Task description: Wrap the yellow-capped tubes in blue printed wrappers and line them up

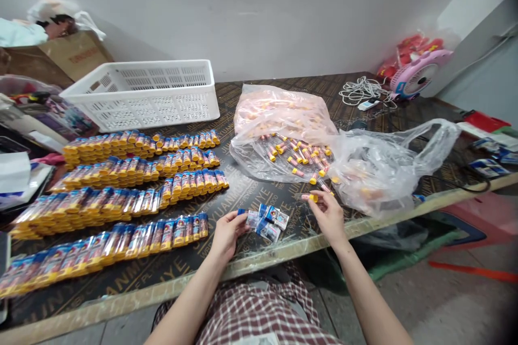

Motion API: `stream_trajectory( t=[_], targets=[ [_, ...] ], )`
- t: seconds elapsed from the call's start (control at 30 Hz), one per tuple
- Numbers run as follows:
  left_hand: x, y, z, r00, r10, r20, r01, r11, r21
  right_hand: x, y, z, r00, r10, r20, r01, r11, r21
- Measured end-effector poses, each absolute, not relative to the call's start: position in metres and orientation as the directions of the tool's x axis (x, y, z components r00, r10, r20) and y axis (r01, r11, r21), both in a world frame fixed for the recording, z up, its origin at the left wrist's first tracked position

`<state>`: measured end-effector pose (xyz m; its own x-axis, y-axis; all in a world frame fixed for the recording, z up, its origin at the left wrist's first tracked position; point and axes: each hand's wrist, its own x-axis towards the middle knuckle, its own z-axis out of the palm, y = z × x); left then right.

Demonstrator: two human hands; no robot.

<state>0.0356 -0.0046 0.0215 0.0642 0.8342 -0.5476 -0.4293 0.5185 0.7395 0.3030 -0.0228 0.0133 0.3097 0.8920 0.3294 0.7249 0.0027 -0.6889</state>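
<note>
My left hand (227, 233) pinches a small blue-and-clear printed sleeve (251, 219) just above the table. Right beside it, a few flat sleeves (273, 216) of the same print lie overlapping. Between the thumb and fingers of my right hand (331, 216) is a small clear tube with a yellow end (307, 197), held roughly level. Beyond that hand, many similar tubes (303, 156) spill from the mouth of a clear plastic bag (279, 102). Rows of packed tubes (178, 232) in blue sleeves with yellow ends stand to the left.
A white slotted basket (149, 99) stands at the back left, near a cardboard box (76, 56). On the right are a crumpled plastic carrier bag (380, 167), a coiled white cable (364, 91) and a pink fan (421, 75). The table's front edge (283, 250) runs below my hands.
</note>
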Motion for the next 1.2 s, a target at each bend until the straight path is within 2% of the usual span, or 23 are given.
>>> stream_trajectory(
  t=[0.07, 0.13, 0.23, 0.3, 0.37, 0.5, 0.63, 0.83, 1.03, 1.2],
  targets=[
    [0.032, -0.004, 0.029, 0.052, 0.812, -0.581, -0.489, 0.528, 0.695, 0.278, -0.027, 0.023, 0.308, 0.902, 0.304, 0.575, 0.078, -0.814],
    [0.030, -0.002, 0.035, 0.030, 0.799, -0.601, -0.524, 0.524, 0.671, 0.252, -0.034, 0.033, 0.309, 0.917, 0.252, 0.356, 0.134, -0.925],
    [0.025, -0.001, 0.040, 0.000, 0.801, -0.599, -0.551, 0.500, 0.668, 0.218, -0.048, 0.045, 0.261, 0.941, 0.214, 0.171, 0.173, -0.970],
    [0.021, 0.000, 0.042, -0.020, 0.809, -0.587, -0.565, 0.475, 0.674, 0.203, -0.057, 0.049, 0.225, 0.939, 0.259, 0.186, 0.219, -0.958],
    [0.017, 0.000, 0.042, -0.047, 0.813, -0.580, -0.580, 0.450, 0.679, 0.194, -0.064, 0.051, 0.192, 0.916, 0.352, 0.283, 0.292, -0.914],
    [0.014, -0.001, 0.040, -0.086, 0.810, -0.580, -0.590, 0.428, 0.685, 0.186, -0.067, 0.053, 0.098, 0.828, 0.552, 0.480, 0.446, -0.755],
    [0.015, -0.002, 0.039, -0.096, 0.811, -0.577, -0.583, 0.424, 0.693, 0.181, -0.066, 0.052, 0.046, 0.771, 0.635, 0.525, 0.522, -0.672],
    [0.020, -0.006, 0.039, -0.114, 0.833, -0.541, -0.550, 0.400, 0.733, 0.177, -0.070, 0.041, -0.064, 0.808, 0.586, 0.448, 0.548, -0.706],
    [0.023, -0.012, 0.043, 0.000, 0.882, -0.471, -0.542, 0.396, 0.741, 0.181, -0.068, 0.037, -0.112, 0.894, 0.433, 0.357, 0.443, -0.822],
    [0.027, -0.020, 0.051, 0.123, 0.872, -0.474, -0.483, 0.470, 0.739, 0.185, -0.062, 0.036, -0.150, 0.862, 0.485, 0.410, 0.500, -0.762]
  ],
)
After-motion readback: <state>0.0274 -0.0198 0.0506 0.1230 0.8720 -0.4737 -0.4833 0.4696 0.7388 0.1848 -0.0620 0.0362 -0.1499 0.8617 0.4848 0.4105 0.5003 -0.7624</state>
